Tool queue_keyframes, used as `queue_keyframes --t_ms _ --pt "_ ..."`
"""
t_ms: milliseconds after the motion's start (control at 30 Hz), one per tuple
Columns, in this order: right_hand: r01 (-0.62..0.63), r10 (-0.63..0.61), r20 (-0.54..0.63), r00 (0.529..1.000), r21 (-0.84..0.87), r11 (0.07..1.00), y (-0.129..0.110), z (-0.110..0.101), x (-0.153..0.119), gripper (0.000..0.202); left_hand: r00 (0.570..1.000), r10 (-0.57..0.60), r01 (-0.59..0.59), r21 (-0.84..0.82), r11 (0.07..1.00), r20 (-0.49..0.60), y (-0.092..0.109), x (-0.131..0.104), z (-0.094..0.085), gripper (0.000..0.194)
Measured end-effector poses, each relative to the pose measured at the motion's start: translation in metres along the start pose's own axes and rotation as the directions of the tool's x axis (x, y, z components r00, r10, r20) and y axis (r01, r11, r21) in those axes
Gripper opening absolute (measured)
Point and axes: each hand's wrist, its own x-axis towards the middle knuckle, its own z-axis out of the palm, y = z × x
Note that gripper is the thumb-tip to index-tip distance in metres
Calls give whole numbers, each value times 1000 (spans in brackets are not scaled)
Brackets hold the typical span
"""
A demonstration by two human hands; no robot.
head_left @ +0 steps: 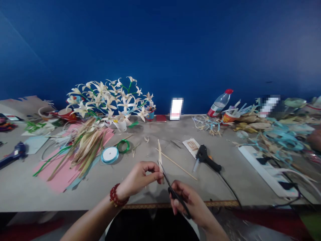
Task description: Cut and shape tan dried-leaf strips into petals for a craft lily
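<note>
My left hand, with a red bead bracelet on its wrist, pinches a narrow pale strip that points up and away. In my right hand is a pair of black-handled scissors, its blades slanting up to the left against the strip's lower part, beside my left fingertips. Whether the blades are parted is too small to tell. A thin wooden stick lies on the table just beyond both hands.
Left: white flowers, dried husks on pink paper, a ribbon spool, green tape. Right: a black glue gun with its cord, a power strip, a bottle. A blue wall stands behind the table.
</note>
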Motion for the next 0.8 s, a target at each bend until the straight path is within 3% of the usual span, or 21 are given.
queue_keyframes --t_ms 300,800 --pt "-27 29 -90 995 22 999 8 9 1 55 1000 -25 23 98 995 16 5 -2 -5 27" --pt "-30 31 -131 991 10 1000 22 9 3 50 999 -35 35 110 993 -3 8 1 -5 26"
